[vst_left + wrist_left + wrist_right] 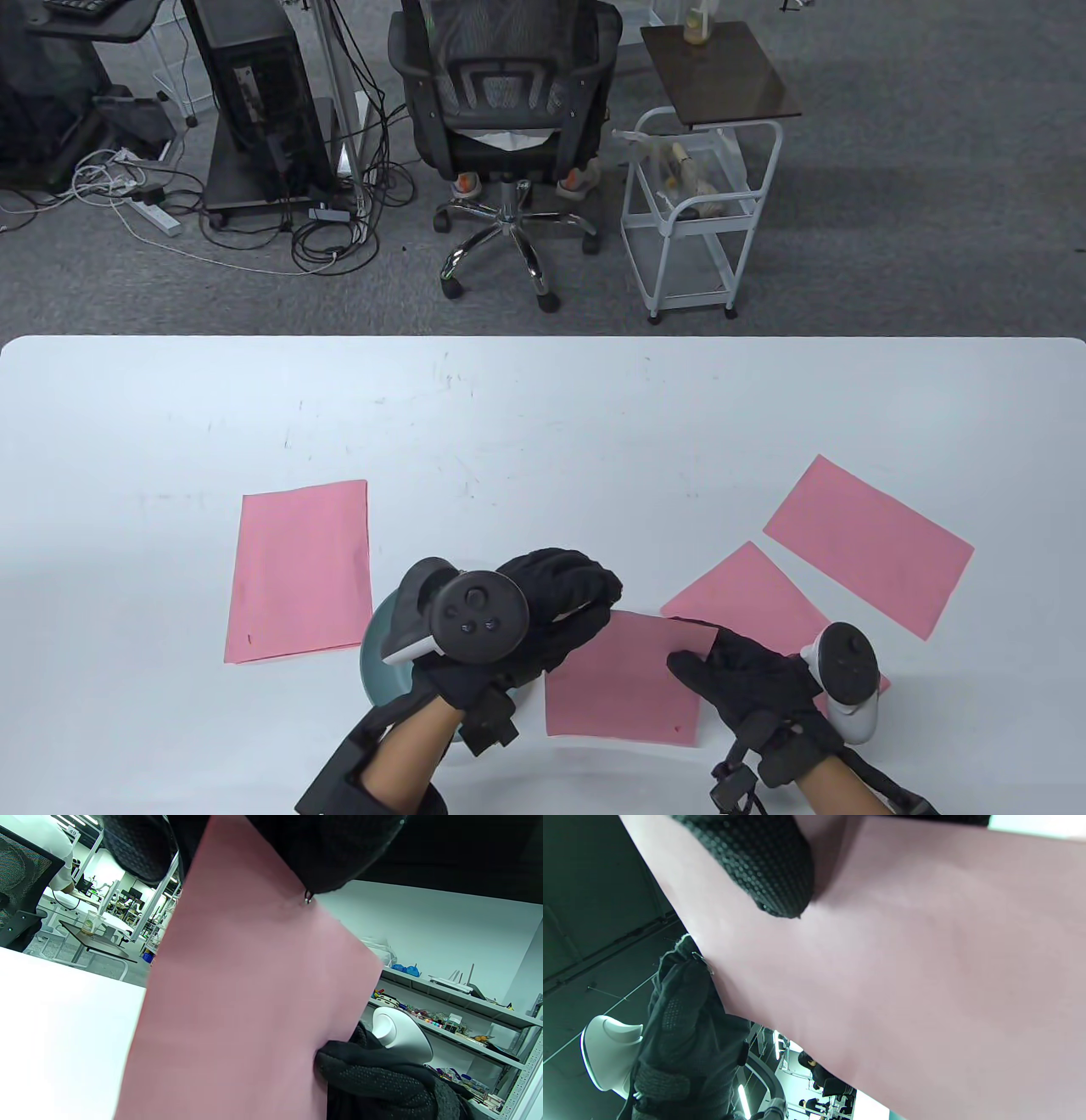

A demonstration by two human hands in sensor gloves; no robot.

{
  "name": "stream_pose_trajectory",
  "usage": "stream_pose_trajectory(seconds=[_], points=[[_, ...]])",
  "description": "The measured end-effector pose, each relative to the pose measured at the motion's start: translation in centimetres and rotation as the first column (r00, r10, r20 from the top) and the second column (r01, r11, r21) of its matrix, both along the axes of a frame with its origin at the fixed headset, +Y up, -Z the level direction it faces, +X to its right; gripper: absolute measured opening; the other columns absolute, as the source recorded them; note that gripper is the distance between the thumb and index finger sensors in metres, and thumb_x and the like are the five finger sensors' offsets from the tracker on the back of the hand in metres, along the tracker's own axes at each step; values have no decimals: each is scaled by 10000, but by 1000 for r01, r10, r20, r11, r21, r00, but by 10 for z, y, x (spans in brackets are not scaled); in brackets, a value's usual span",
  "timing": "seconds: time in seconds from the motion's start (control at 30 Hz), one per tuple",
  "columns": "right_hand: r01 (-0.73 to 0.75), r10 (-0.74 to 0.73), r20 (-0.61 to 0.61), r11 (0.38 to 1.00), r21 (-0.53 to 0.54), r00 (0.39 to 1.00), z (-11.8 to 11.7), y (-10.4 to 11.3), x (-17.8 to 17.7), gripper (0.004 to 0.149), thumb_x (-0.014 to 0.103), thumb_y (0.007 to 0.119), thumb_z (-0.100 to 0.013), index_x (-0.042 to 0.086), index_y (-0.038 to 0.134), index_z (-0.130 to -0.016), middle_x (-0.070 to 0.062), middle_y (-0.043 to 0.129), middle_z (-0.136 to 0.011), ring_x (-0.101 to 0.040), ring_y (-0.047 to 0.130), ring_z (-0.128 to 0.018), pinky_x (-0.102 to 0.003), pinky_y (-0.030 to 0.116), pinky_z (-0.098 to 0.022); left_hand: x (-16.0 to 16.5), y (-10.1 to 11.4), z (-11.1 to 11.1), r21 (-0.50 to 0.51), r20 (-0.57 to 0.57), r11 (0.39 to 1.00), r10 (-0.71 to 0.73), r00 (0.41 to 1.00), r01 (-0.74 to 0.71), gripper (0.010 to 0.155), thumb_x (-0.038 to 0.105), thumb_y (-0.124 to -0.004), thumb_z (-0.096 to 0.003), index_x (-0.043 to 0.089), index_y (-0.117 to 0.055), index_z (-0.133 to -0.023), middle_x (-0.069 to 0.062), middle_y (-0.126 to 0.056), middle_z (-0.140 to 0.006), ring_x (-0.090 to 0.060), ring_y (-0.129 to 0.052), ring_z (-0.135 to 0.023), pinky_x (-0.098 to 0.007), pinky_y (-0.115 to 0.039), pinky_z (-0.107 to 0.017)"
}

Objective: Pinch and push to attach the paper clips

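A pink sheet (624, 683) is lifted near the table's front edge between both hands. My left hand (598, 607) curls over its upper left corner and pinches a small metal paper clip (307, 897) against the sheet's edge (254, 993). In the right wrist view the same clip (706, 964) shows at my left fingertips (683, 993). My right hand (696, 655) grips the sheet's right edge, a finger (763, 866) pressed on the paper (925, 963). A tiny red mark (676, 727) sits near the sheet's lower right corner.
A teal bowl (379, 658) lies under my left wrist. Another pink sheet (301, 569) lies to the left, and two more (865, 543) (742, 594) at the right. Beyond the table's far edge stand an office chair (505, 102) and a white cart (696, 212).
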State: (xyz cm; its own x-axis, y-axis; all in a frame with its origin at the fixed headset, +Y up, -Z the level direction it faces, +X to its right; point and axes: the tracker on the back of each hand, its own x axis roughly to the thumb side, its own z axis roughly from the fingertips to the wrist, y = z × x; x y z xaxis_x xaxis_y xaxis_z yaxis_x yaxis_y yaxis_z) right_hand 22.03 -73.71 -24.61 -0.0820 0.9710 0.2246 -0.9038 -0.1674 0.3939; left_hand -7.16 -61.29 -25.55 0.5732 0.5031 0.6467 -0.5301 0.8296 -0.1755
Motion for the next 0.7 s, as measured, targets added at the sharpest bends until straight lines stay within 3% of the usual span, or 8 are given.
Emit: stream_pose_trajectory(seconds=[0.7], points=[[-1, 1, 15, 1000, -9, 1000, 0, 1, 1, 383, 218, 812, -571, 190, 799, -953, -80, 917, -892, -285, 948, -745, -457, 786, -534, -1, 0, -3, -59, 23, 993, -105, 994, 106, 455, 385, -818, -601, 206, -779, -1017, -67, -865, -1012, -366, -820, -976, -617, -654, -743]])
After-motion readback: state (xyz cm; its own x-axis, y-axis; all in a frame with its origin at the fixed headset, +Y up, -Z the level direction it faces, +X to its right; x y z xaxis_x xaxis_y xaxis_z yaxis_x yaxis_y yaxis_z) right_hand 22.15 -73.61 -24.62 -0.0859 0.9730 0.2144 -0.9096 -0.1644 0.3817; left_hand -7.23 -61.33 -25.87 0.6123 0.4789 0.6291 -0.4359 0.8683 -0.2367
